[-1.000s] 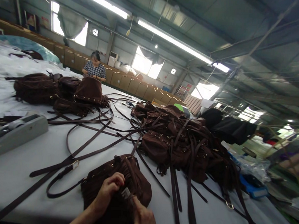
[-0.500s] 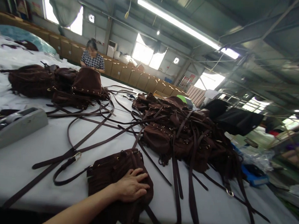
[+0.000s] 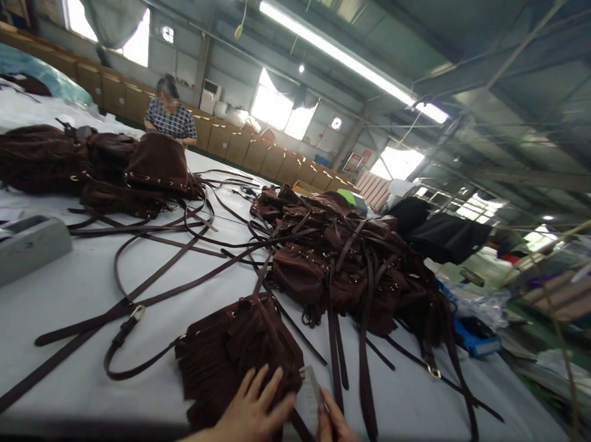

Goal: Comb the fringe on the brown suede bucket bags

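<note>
A dark brown fringed drawstring bag (image 3: 243,338) lies at the near edge of the table, its strap and buckle trailing left. My left hand (image 3: 257,405) rests on the lower part of this bag, fingers spread flat. At the bag's right side, my right hand (image 3: 337,430) grips a grey comb (image 3: 310,388) with fine pale teeth. The comb's upper end is beside the bag's right edge; I cannot tell whether it touches the fringe.
A heap of brown bags (image 3: 353,264) with hanging straps covers the table's right side. More brown bags (image 3: 156,162) lie at the back left. A grey tape dispenser (image 3: 28,251) stands at left. Beyond the table, a person in a checked shirt (image 3: 171,119) stands before cartons (image 3: 240,144).
My left hand has slid down the bag toward me. My right hand has come up into view with the comb, at the bag's right. The bag's fringe now shows at its left side.
</note>
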### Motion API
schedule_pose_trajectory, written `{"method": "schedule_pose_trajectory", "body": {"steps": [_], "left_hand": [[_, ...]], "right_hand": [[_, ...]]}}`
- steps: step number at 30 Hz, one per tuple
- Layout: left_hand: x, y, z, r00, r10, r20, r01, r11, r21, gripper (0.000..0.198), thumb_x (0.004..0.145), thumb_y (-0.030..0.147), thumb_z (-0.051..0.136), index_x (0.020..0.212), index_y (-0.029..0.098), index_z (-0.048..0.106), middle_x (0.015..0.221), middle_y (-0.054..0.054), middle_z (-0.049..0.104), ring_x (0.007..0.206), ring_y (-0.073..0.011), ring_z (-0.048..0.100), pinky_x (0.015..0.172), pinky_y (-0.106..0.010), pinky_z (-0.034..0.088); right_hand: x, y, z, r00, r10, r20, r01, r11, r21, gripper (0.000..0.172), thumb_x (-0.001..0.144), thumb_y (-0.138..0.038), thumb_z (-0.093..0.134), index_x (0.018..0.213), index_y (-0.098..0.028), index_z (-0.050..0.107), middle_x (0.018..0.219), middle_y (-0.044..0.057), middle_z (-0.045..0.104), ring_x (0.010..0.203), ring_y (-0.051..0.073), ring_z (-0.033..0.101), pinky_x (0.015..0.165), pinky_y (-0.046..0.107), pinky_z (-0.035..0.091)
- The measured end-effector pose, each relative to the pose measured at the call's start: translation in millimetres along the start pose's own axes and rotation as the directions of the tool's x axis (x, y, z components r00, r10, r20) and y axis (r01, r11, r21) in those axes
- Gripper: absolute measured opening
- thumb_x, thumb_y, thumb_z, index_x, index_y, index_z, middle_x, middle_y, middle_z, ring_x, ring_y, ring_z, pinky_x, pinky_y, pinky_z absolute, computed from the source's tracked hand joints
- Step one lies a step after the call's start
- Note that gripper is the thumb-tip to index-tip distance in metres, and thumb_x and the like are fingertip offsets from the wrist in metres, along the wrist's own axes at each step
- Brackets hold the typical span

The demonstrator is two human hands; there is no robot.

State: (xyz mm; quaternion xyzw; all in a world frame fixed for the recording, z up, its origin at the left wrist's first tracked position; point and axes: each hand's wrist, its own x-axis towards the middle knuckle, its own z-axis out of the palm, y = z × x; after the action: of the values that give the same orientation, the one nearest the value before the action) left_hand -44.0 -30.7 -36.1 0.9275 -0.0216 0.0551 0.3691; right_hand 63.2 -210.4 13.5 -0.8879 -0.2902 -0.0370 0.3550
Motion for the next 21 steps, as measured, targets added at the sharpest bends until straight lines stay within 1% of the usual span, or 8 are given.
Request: {"method": "schedule_pose_trajectory", "body": {"steps": [3,5,7,9,11,13,17,21], "left_hand": [[-27,15,-19.2,0.994,0.079,0.072,-0.066,0.983,-0.174,0.034,0.093,0.049,0.045,0.117,0.036,0.065,0.123,-0.007,0.065,0.125,-0.0355,0.050,0.105,-0.052,0.039],[-15,19,-58.5,0.995,-0.001,-0.100,-0.022,0.974,-0.223,0.042,0.099,0.042,0.030,0.113,0.030,0.067,0.102,-0.006,0.072,0.103,-0.0256,0.065,0.095,-0.037,0.048],[14,12,-96.9,0.954,-0.029,-0.298,-0.018,0.988,-0.153,0.041,0.100,0.036,0.029,0.122,0.024,0.061,0.116,-0.007,0.068,0.108,-0.0222,0.061,0.097,-0.033,0.045],[44,-7,-115.0,0.965,0.034,-0.261,-0.031,0.999,0.017,0.041,0.099,0.031,0.030,0.129,0.019,0.056,0.129,-0.009,0.061,0.125,-0.0241,0.049,0.109,-0.039,0.034],[64,-34,-108.1,0.994,0.024,-0.108,-0.004,0.984,0.180,0.042,0.098,0.032,0.035,0.133,0.019,0.053,0.134,-0.010,0.057,0.136,-0.0298,0.036,0.114,-0.051,0.020],[70,-60,-86.1,0.999,-0.033,-0.039,0.042,0.963,0.267,0.046,0.096,0.040,0.040,0.138,0.022,0.047,0.144,-0.008,0.048,0.140,-0.0336,0.027,0.115,-0.057,0.013],[64,-85,-51.2,0.990,-0.089,-0.112,0.120,0.941,0.315,0.051,0.096,0.050,0.035,0.143,0.030,0.040,0.152,-0.003,0.038,0.143,-0.0335,0.020,0.116,-0.055,0.010],[64,-84,-49.1,0.985,-0.093,-0.145,0.137,0.932,0.334,0.050,0.096,0.050,0.035,0.142,0.031,0.043,0.150,-0.002,0.041,0.142,-0.0351,0.022,0.116,-0.054,0.009]], "right_hand": [[22,-16,3,0.987,-0.112,0.116,0.118,0.992,-0.042,0.046,0.095,-0.044,0.039,0.123,-0.018,0.065,0.121,0.009,0.067,0.113,0.025,0.063,0.096,0.034,0.051],[32,-32,11,0.964,-0.185,0.193,0.208,0.973,-0.103,0.043,0.098,-0.034,0.035,0.128,-0.018,0.060,0.123,0.010,0.066,0.113,0.023,0.063,0.098,0.033,0.049],[39,-48,21,0.935,-0.229,0.272,0.302,0.916,-0.265,0.041,0.098,-0.024,0.033,0.131,-0.019,0.058,0.111,0.011,0.072,0.098,0.022,0.069,0.086,0.031,0.054],[41,-58,31,0.910,-0.234,0.341,0.372,0.822,-0.430,0.044,0.093,-0.011,0.038,0.129,-0.022,0.059,0.089,0.010,0.074,0.076,0.021,0.071,0.068,0.027,0.053],[39,-60,37,0.885,-0.241,0.399,0.429,0.755,-0.495,0.049,0.085,-0.004,0.044,0.125,-0.025,0.063,0.076,0.007,0.073,0.064,0.019,0.069,0.058,0.024,0.048],[32,-54,38,0.859,-0.263,0.439,0.472,0.738,-0.482,0.051,0.081,-0.003,0.047,0.123,-0.027,0.064,0.075,0.005,0.072,0.063,0.018,0.068,0.055,0.022,0.045],[16,-38,32,0.842,-0.270,0.468,0.486,0.756,-0.438,0.049,0.087,-0.007,0.041,0.128,-0.027,0.060,0.076,0.004,0.073,0.065,0.018,0.068,0.059,0.023,0.046],[7,-31,26,0.862,-0.195,0.467,0.359,0.886,-0.293,0.041,0.095,-0.019,0.036,0.124,-0.029,0.063,0.093,0.004,0.076,0.082,0.021,0.071,0.073,0.027,0.052]]}}
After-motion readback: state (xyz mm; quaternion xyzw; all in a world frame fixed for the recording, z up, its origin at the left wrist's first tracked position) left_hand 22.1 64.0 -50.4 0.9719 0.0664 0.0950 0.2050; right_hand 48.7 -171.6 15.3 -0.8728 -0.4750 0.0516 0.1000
